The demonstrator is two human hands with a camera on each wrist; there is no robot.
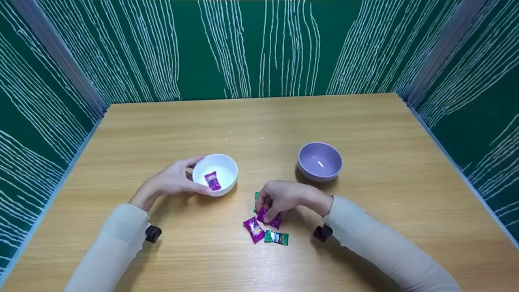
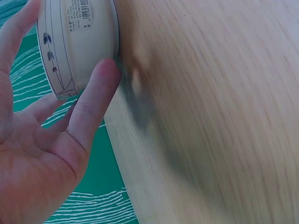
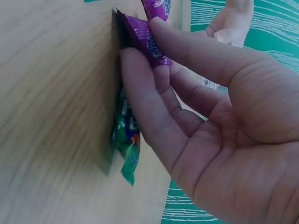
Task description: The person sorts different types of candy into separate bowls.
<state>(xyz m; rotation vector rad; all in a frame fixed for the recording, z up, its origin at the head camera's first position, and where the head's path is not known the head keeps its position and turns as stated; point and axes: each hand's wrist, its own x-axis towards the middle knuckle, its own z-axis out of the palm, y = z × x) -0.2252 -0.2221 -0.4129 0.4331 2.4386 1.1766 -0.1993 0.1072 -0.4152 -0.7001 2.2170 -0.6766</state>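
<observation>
My left hand (image 1: 174, 178) holds a white bowl (image 1: 224, 165) by its side, thumb at the near rim and fingers round the far side. Inside the bowl lies one purple-wrapped candy (image 1: 213, 181). In the left wrist view, the bowl's outside (image 2: 91, 42) shows a blue plant pattern and a barcode label. Thumb and finger of my right hand (image 1: 286, 196) pinch a purple-wrapped candy (image 3: 142, 37) at the tabletop. Beside it lie another purple candy (image 1: 254, 230) and a green-wrapped candy (image 1: 276, 237). A second green candy (image 1: 256, 201) is partly hidden behind the right fingers.
A purple bowl (image 1: 320, 161) stands on the wooden table (image 1: 182, 125), beyond the right wrist. Small white specks dot the table between and behind the bowls. Green panels (image 1: 251, 48) with white streaks surround the table at the back and sides.
</observation>
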